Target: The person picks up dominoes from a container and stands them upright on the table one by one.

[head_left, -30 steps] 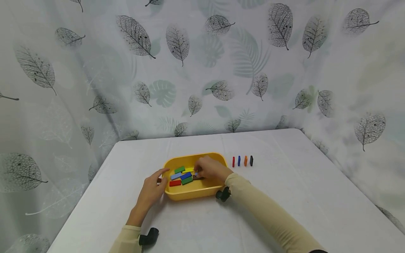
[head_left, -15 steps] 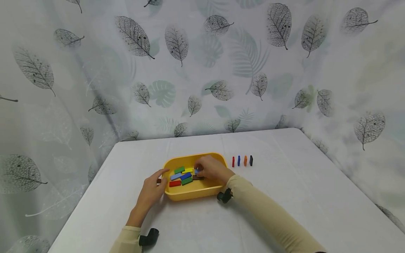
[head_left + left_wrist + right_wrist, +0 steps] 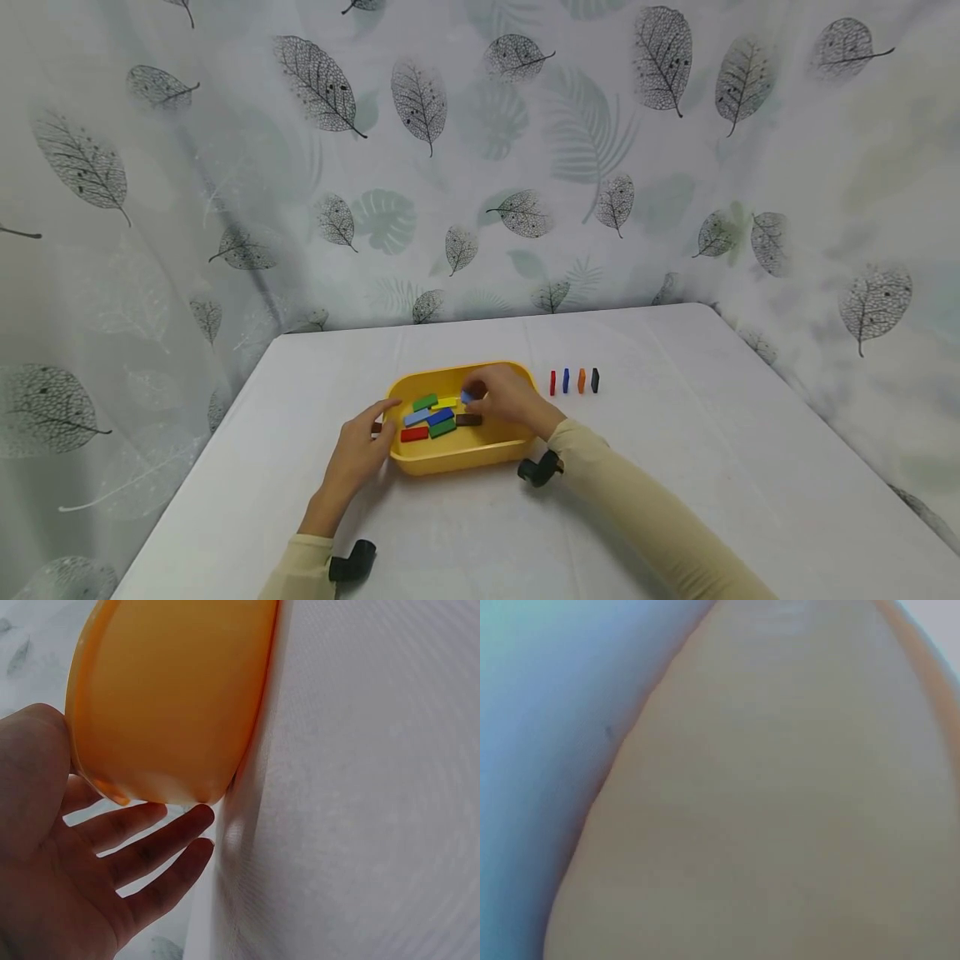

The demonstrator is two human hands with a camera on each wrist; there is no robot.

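Observation:
In the head view my right hand reaches into a yellow plastic tray and pinches a light blue domino between thumb and fingers. A brown domino lies just below those fingertips. At the tray's left end is my left hand, its thumb at the rim and its fingers extended. The left wrist view shows these fingers spread, fingertips right at the outside of the tray's end wall. A smooth wall fills most of the right wrist view, where the right hand is hidden.
Loose dominoes lie flat in the tray, among them a red one, a yellow one and a dark blue one. Right of the tray, red, blue, orange and black dominoes stand upright in a row.
My right hand has shifted slightly right and back, uncovering more of the brown domino. The light blue domino now shows between its fingers. My left hand has kept its place.

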